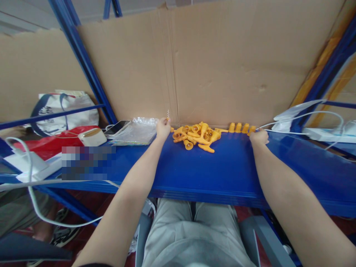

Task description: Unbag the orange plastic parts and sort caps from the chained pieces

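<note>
My left hand [163, 128] is raised behind the left end of a pile of yellow-orange plastic parts [204, 134]. Its closed fingers pinch a small piece with a thin metal spiral [168, 114] pointing up, like a corkscrew; the rest of it is hidden. The pile mixes cup-shaped pieces and curved handles. To its right, several yellow cups [238, 128] stand upside down in a row near the cardboard. My right hand [259, 137] is closed at the row's right end, its fingers on the last yellow cup [251, 129].
Clear plastic bags [135, 131] and a phone [118, 128] lie left of my left hand. Cardboard [222, 66] walls the back of the blue table [205, 170]. White cables and a power strip [328, 134] are at right; a red bag [61, 139] and another person's legs at left.
</note>
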`<state>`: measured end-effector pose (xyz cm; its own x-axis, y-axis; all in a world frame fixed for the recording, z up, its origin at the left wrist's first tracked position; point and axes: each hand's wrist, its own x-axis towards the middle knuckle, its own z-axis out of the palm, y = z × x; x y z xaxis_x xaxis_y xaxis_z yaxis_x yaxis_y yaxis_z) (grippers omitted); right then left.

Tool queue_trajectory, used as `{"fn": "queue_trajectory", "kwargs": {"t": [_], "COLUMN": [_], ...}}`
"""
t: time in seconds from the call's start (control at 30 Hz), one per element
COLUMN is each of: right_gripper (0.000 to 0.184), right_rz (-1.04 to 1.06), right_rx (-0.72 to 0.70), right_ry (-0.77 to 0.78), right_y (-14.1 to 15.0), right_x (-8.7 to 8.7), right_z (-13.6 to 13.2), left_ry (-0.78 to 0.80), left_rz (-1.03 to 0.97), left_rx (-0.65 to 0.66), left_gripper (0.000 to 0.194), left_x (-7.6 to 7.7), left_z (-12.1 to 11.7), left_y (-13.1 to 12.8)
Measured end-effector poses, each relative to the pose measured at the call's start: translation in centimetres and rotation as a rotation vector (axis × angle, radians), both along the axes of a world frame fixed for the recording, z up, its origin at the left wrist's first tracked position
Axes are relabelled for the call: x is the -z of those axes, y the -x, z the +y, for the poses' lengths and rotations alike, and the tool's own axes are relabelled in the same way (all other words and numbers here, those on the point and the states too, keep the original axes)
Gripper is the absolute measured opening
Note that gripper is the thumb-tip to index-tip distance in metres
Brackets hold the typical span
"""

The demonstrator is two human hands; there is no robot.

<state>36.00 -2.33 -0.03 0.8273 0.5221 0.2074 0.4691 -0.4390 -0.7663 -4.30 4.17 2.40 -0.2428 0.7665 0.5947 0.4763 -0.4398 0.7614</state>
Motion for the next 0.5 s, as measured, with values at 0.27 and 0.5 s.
{"fn": "queue_trajectory", "kwargs": {"t": [0.27,0.5], "right_gripper": [0.033,0.042], "right_rz": [-0.085,-0.129], "right_rx": [0.015,-0.085], "right_ry": [-0.013,0.249], "right_y": [0.21,0.56], "right_x": [0.38,0.18], "right_z": [0.20,0.34], "left_ry": [-0.066,-0.058], "left_rz": [-0.008,0.010], "left_rx": [-0.158,-0.144], "left_gripper": [0.016,0.022], "left_x": [0.05,0.65], "left_z": [0.08,0.55], "left_y": [-0.07,0.16]}}
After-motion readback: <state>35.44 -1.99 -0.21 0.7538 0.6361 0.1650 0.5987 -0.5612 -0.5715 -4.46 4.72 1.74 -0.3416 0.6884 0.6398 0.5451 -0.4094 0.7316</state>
